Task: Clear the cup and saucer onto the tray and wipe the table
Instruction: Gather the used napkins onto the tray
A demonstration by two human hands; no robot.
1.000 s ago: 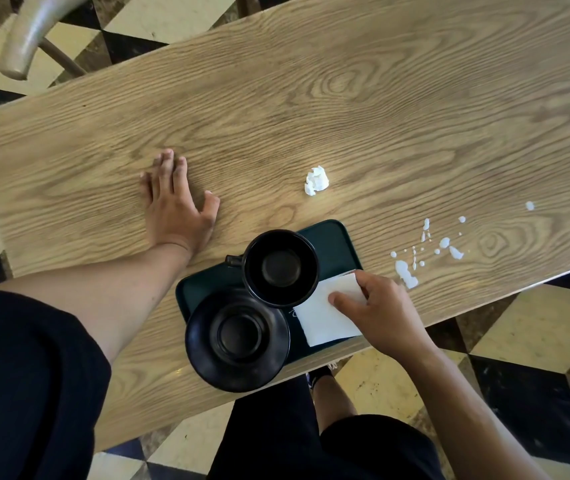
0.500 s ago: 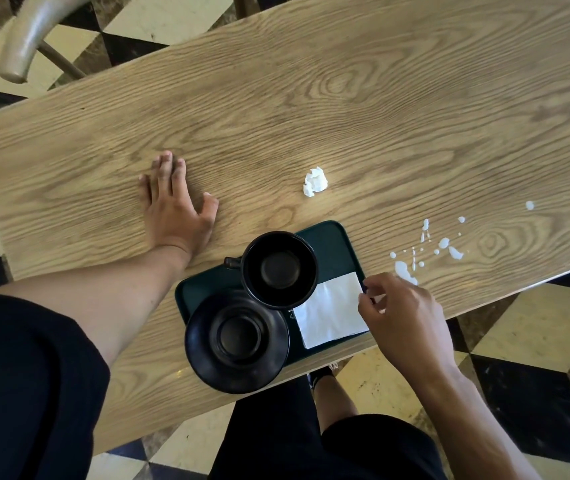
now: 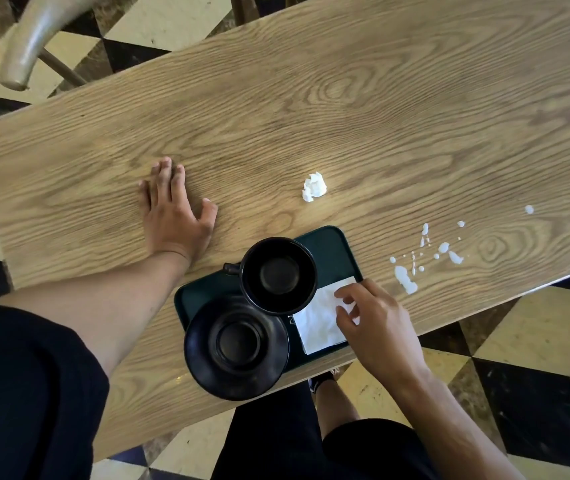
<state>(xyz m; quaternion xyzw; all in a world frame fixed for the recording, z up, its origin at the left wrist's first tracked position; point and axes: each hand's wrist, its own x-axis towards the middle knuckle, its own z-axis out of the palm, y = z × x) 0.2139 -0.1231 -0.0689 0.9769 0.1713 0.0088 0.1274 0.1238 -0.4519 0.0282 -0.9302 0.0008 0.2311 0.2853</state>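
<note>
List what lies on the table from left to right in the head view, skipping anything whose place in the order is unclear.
Left hand flat on the table → black saucer → crumpled white wad → right hand on the white napkin → white spill.

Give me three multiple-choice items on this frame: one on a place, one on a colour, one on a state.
1. Where does the cup stand?
A. on the tray
B. on bare table
C. on the floor

2. What colour is the spill on the table?
A. brown
B. white
C. red

3. How is the left hand?
A. gripping the cup
B. flat on the table
C. holding the napkin

Answers: 1 A, the cup sits on the dark green tray behind the saucer. 2 B, the drops are white. 3 B, its fingers lie straight on the wood, while the right hand touches the napkin.
</note>
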